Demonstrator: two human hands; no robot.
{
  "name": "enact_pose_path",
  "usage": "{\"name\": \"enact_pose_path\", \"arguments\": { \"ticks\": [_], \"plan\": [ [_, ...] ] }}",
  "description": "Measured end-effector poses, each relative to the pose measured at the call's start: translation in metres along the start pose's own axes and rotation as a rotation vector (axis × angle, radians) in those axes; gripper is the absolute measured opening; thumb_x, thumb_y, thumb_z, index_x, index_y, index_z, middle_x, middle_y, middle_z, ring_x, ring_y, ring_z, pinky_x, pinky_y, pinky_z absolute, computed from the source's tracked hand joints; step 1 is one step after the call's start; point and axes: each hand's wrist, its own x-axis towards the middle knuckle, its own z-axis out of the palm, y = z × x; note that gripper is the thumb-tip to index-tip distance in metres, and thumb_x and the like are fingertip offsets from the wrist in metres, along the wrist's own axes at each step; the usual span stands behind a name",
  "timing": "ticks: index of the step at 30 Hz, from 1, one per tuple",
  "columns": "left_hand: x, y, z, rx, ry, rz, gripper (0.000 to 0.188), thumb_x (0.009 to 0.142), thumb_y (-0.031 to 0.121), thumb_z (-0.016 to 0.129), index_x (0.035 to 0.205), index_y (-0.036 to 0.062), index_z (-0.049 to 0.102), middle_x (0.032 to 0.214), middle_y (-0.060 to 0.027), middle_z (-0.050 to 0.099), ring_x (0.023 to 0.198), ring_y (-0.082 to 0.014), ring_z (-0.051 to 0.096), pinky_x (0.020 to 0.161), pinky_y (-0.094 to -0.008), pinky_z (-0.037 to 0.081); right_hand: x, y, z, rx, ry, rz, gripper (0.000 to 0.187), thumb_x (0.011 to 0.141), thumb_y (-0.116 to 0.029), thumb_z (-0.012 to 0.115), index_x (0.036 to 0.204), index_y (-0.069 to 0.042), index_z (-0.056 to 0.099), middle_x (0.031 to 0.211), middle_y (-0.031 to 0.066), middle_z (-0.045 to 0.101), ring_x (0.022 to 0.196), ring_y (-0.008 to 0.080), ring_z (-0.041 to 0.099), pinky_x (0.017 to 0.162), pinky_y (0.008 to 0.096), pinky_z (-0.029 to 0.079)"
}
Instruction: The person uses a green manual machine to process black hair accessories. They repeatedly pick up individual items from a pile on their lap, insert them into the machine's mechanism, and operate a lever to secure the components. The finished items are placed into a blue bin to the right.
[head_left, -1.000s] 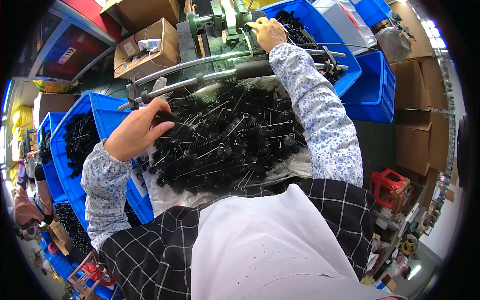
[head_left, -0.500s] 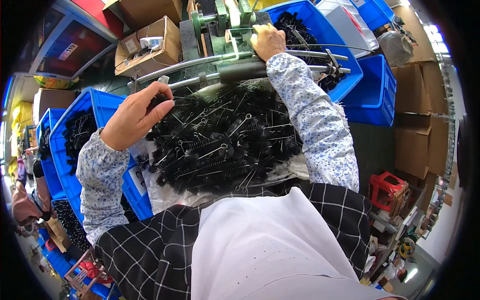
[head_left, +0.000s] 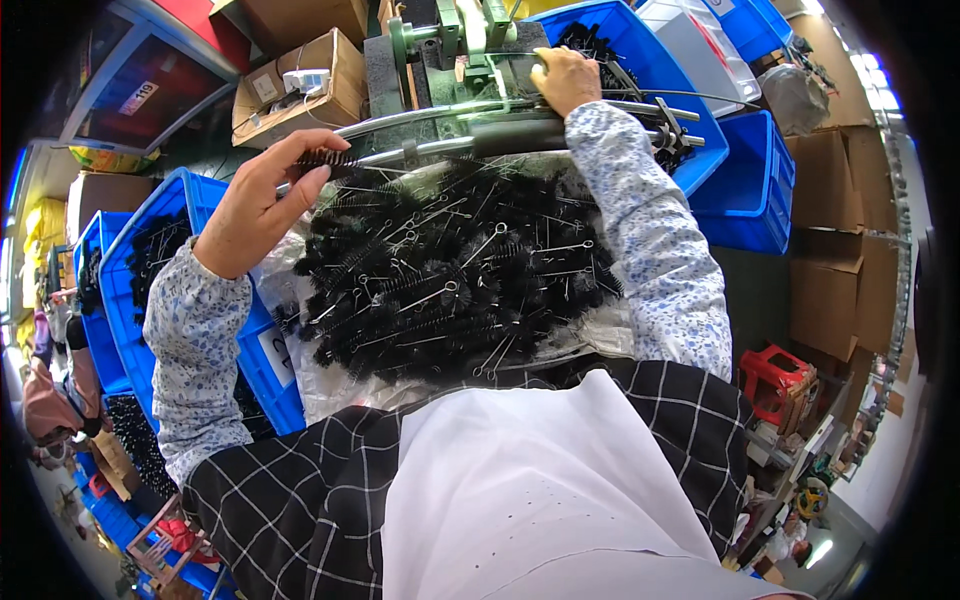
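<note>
My left hand [head_left: 262, 195] pinches a black-bristled wire brush [head_left: 328, 160] between thumb and fingers, at the left end of the curved metal rails [head_left: 420, 120]. At the green machine [head_left: 470, 30], my right hand [head_left: 570, 80] is closed, its fingertips at the right side of the machine head. Whatever lies in those fingertips is too small to make out. Below both hands lies a large heap of black wire brushes [head_left: 450, 270] with twisted metal stems and looped ends, spread on pale plastic sheeting [head_left: 330, 385].
Blue bins with black brushes stand at left [head_left: 200, 200] and behind my right hand [head_left: 690, 130]. Farther right is another blue bin [head_left: 745, 190]. An open cardboard box [head_left: 295, 90] stands left of the machine. A dark padded sleeve [head_left: 518, 136] covers part of the front rail.
The black brush now shows plainly in my left hand, which has moved slightly up and left. My right hand has shifted right along the machine. The view has also shifted a little.
</note>
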Motion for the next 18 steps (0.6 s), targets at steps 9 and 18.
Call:
{"name": "enact_pose_path", "arguments": {
  "ticks": [9,18],
  "plan": [
    [0.026,-0.004,0.019,-0.131,-0.122,0.1,0.017,0.082,0.0,0.056,0.099,0.0004,0.053,0.107,-0.0087,0.057,0.1,-0.0134,0.054,0.093,-0.0294,0.042,0.031,0.046,-0.016,0.066,-0.303,0.046,0.024,0.085,-0.027,0.046,0.101,-0.023,0.063,0.097,0.008,0.064,0.088,0.0285,0.062,0.077,0.0436,0.047],
    [0.073,-0.001,0.07,-0.081,0.152,0.154,0.02,0.081,0.001,0.06,0.099,0.0008,0.052,0.097,-0.0052,0.061,0.091,-0.0106,0.057,0.084,-0.0269,0.046,-0.033,-0.057,-0.11,0.704,-0.483,-0.15,0.028,0.088,-0.017,0.052,0.11,0.0,0.052,0.093,0.0111,0.061,0.087,0.0204,0.059,0.078,0.0315,0.047]
  ]
}}
